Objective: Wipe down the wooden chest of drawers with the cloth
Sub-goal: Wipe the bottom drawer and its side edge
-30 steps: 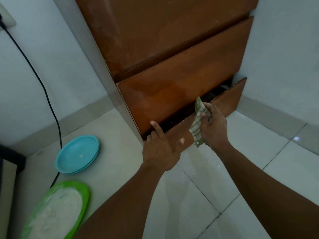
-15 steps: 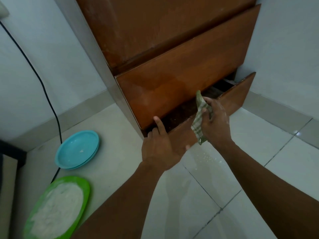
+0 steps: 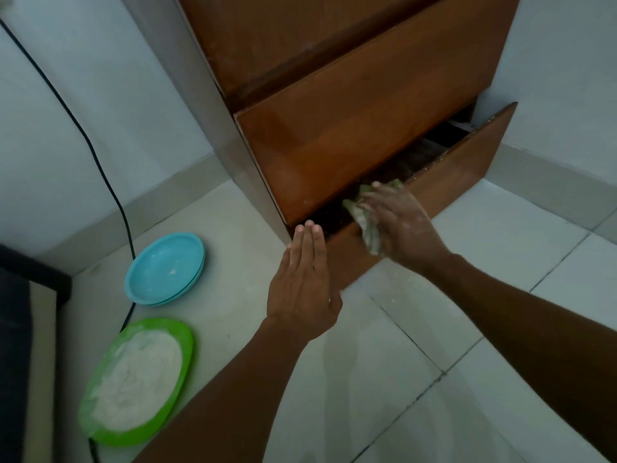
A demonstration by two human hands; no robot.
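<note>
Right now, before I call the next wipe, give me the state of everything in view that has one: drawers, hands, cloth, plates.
bottom drawer: pulled partly open
middle drawer: closed
cloth: bunched, draped over the bottom drawer's front edge
right hand: pressing the cloth, dusted white
left hand: fingers straight, holding nothing, by the drawer's left corner
blue plates: stacked on the floor, a few white specks
green plate: on the floor, heaped with white powder

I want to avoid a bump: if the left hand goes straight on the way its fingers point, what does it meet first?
Probably the bottom drawer. The left hand is flat, fingers pointing at its top edge near the left corner, apparently almost touching it. Depth is unclear from one view.
</note>
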